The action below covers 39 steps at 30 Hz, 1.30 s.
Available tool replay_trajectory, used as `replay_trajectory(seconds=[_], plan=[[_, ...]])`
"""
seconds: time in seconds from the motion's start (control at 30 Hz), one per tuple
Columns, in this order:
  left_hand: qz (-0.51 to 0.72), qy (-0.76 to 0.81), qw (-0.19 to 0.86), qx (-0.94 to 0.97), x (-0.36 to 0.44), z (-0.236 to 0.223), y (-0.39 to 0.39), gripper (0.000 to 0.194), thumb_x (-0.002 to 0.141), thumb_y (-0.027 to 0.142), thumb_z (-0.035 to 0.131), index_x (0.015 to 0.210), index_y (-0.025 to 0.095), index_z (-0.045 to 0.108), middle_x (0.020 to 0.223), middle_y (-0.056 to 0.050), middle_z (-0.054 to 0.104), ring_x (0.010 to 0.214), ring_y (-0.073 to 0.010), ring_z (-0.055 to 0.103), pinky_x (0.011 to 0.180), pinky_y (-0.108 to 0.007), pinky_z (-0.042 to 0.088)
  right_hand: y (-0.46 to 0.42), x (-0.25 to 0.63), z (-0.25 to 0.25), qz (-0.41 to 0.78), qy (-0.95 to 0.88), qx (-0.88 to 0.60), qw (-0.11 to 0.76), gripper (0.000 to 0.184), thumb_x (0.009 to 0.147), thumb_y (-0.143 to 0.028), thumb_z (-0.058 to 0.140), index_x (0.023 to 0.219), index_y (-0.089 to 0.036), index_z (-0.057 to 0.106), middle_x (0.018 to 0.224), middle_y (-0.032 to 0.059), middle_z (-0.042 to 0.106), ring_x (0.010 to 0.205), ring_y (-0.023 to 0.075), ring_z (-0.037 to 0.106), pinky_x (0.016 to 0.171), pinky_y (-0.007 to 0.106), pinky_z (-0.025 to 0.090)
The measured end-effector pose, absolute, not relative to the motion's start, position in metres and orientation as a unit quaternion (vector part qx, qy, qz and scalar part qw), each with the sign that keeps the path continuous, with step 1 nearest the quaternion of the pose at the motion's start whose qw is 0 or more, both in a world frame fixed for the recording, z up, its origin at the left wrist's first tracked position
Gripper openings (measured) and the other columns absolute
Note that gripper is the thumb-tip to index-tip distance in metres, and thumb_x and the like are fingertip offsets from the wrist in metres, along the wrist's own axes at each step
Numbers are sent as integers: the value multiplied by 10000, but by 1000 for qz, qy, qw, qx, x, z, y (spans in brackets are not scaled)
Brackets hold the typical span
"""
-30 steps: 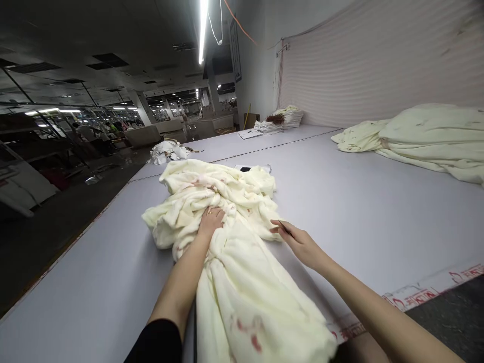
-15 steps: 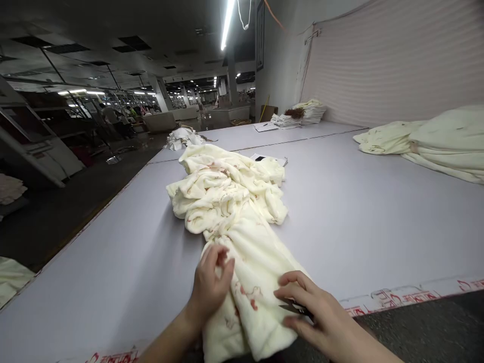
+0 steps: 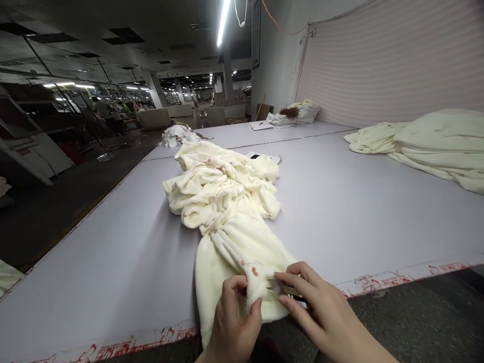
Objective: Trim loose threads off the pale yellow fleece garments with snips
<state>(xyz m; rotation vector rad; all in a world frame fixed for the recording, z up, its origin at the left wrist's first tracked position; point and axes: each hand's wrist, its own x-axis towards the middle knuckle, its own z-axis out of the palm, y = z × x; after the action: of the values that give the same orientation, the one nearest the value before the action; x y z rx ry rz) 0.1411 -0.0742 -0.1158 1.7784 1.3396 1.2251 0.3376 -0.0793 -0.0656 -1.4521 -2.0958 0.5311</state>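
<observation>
Head view shows a big pale table, flat and smooth. Down its middle lies the cream cloth, thick and fluffy, bunched in fat, round folds at the far end and smoother at the near end, where it goes past the table edge. A smaller-looking cream heap sits far right, soft and saggy. The right hand curls its fingers round a small metal tool, maybe snips. The left hand pinches a near fold between thumb and finger. The step seems to be bringing cloth and tool together; the next move calls for a steady pinch and careful tips. Whether they touch, I cannot tell. A tiny red print marks the fold.
</observation>
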Motion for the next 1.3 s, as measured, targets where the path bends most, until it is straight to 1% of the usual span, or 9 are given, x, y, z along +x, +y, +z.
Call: replay_trajectory(seconds=[0.17, 0.33, 0.43, 0.53, 0.6, 0.77, 0.97, 1.1, 1.3], plan=[[494, 490, 328, 639, 145, -120, -76, 320, 764, 135, 524, 1064, 227, 456, 1074, -81, 583, 1005, -208, 588, 894, -326, 459, -73, 331, -71, 111, -777, -562, 260, 287, 926, -324, 391, 1140, -249, 566, 980, 68, 612, 783, 195, 636, 665, 309, 513], [509, 501, 351, 606, 146, -109, -76, 396, 769, 161, 521, 1159, 210, 470, 1103, -95, 591, 1023, -223, 580, 894, -335, 455, -70, 328, -84, 61, -775, -567, 273, 389, 844, -383, 533, 1197, -225, 488, 916, 49, 596, 675, 185, 627, 537, 273, 473], [490, 492, 352, 628, 142, -95, -71, 386, 776, 188, 555, 1161, 206, 541, 1127, -90, 608, 1056, -240, 559, 908, -329, 439, -64, 325, -89, 28, -769, -571, 287, 209, 828, -224, 475, 1027, -217, 539, 832, 30, 591, 631, 172, 606, 532, 259, 434], [412, 468, 463, 630, 138, -83, -61, 227, 823, 305, 561, 971, 166, 663, 889, -63, 667, 851, -212, 597, 733, -270, 475, -49, 323, -88, 34, -750, -571, 332, 177, 792, -155, 443, 923, -218, 543, 774, 16, 594, 622, 152, 587, 549, 237, 410], [391, 458, 576, 553, 139, -77, -54, 298, 842, 395, 547, 916, 143, 688, 788, -49, 678, 757, -194, 597, 652, -249, 466, -38, 321, -85, 65, -728, -577, 364, 153, 791, -171, 455, 912, -224, 533, 757, 2, 604, 621, 145, 577, 558, 230, 410], [460, 388, 716, 354, 141, -77, -44, 364, 854, 385, 559, 1083, 124, 667, 997, -102, 708, 941, -234, 614, 840, -322, 464, -36, 321, -74, 172, -705, -592, 350, 69, 784, -187, 481, 793, -244, 518, 675, -34, 585, 575, 140, 537, 540, 232, 418], [482, 370, 730, 314, 142, -85, -44, 367, 866, 346, 554, 1140, 117, 642, 1128, -123, 671, 1093, -255, 569, 973, -371, 409, -56, 324, -64, 221, -747, -527, 339, 210, 860, -305, 511, 1050, -268, 592, 974, 40, 633, 840, 181, 627, 715, 270, 499], [481, 370, 728, 318, 142, -82, -43, 359, 856, 336, 573, 1142, 131, 643, 1153, -114, 662, 1119, -254, 558, 986, -363, 407, -52, 319, -65, 185, -749, -544, 330, 221, 895, -308, 452, 1008, -257, 635, 926, 39, 650, 785, 180, 643, 681, 279, 506], [474, 376, 723, 334, 143, -78, -42, 358, 864, 338, 554, 1132, 118, 645, 1155, -126, 658, 1149, -275, 535, 988, -395, 406, -44, 316, -66, 219, -749, -531, 330, 198, 881, -324, 491, 990, -266, 647, 939, 28, 659, 785, 177, 646, 686, 280, 507]])
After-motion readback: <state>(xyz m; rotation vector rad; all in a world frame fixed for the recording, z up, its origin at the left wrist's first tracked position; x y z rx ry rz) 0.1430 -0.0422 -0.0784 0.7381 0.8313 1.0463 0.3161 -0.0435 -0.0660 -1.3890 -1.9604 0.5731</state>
